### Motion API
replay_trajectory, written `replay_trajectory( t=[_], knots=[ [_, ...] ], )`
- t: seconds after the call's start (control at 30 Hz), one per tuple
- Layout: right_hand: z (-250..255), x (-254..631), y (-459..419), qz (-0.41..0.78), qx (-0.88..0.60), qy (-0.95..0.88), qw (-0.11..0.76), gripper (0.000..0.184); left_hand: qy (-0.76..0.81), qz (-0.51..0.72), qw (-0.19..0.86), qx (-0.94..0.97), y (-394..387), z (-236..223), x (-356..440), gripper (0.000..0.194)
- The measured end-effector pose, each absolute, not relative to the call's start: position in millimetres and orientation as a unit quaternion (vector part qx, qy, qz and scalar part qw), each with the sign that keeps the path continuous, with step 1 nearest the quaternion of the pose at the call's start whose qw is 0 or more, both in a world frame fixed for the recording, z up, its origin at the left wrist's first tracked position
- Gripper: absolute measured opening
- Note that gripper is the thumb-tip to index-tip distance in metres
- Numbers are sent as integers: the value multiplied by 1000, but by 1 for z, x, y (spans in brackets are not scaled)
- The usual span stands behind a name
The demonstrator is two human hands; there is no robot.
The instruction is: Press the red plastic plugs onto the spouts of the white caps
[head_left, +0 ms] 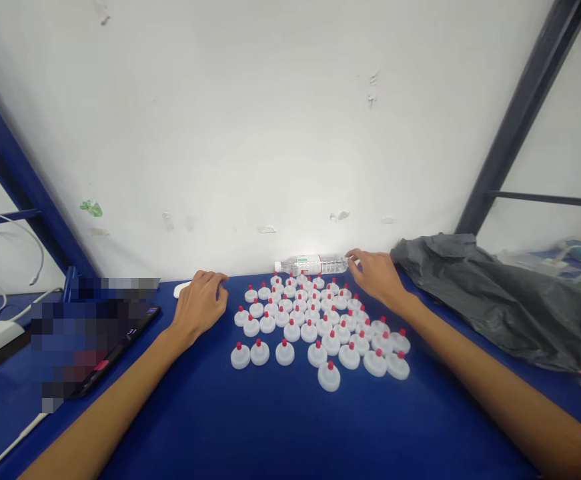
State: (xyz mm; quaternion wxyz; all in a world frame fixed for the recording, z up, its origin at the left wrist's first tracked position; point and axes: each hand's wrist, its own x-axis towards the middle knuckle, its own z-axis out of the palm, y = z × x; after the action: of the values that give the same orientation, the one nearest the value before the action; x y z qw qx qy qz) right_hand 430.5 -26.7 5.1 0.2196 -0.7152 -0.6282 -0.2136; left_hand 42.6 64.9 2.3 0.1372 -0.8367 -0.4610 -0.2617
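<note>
Many small, round, white translucent containers with red tips (297,317) stand upright in a loose cluster on the blue tabletop (210,413). Behind them, a clear plastic bottle with a white cap (333,265) lies on its side along the wall. At the bottle's base end is my right hand (376,273), fingers bent and apart; whether the fingertips touch the bottle I cannot tell. To the left of the cluster, my left hand (200,307) rests on the table with its thumb apart from the fingers and nothing visible in it. A white object (181,289) shows partly behind this hand.
A dark phone-like device (120,353), partly blurred out, sits at left with a white cable (13,443). Dark grey plastic sheeting (470,300) lies at right beside my forearm. A white wall (280,133) closes the back, with metal frame posts (507,120) on both sides.
</note>
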Motion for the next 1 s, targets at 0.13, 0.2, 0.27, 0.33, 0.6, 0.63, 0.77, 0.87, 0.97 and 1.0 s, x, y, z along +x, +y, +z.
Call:
replay_trajectory(
  t=[0.13,0.2,0.27,0.33,0.6,0.63,0.77,0.87,0.97,1.0],
  knots=[
    [6,434,-28,-210,-715,-630,219,44,-451,-255,126,-846,68,3,40,57],
    [7,435,-29,-209,-718,-628,214,44,-449,-246,115,-851,69,3,40,57],
    [9,434,-29,-203,-726,-623,209,42,-453,-237,102,-853,69,4,39,55],
    [10,433,-29,-192,-737,-616,203,34,-456,-222,86,-857,70,5,38,49],
    [14,425,-30,-175,-768,-589,182,21,-457,-209,-10,-864,69,13,38,29],
    [15,424,-30,-174,-767,-590,182,22,-452,-212,-34,-866,67,15,38,30],
    [14,423,-31,-163,-757,-605,185,22,-394,-189,-163,-885,60,25,39,34],
    [12,422,-31,-152,-744,-623,185,22,-349,-151,-243,-892,57,26,38,29],
    [13,421,-32,-143,-732,-640,186,21,-335,-142,-286,-887,59,23,37,33],
    [13,421,-32,-142,-728,-644,187,21,-336,-148,-295,-882,60,22,37,34]
  ],
)
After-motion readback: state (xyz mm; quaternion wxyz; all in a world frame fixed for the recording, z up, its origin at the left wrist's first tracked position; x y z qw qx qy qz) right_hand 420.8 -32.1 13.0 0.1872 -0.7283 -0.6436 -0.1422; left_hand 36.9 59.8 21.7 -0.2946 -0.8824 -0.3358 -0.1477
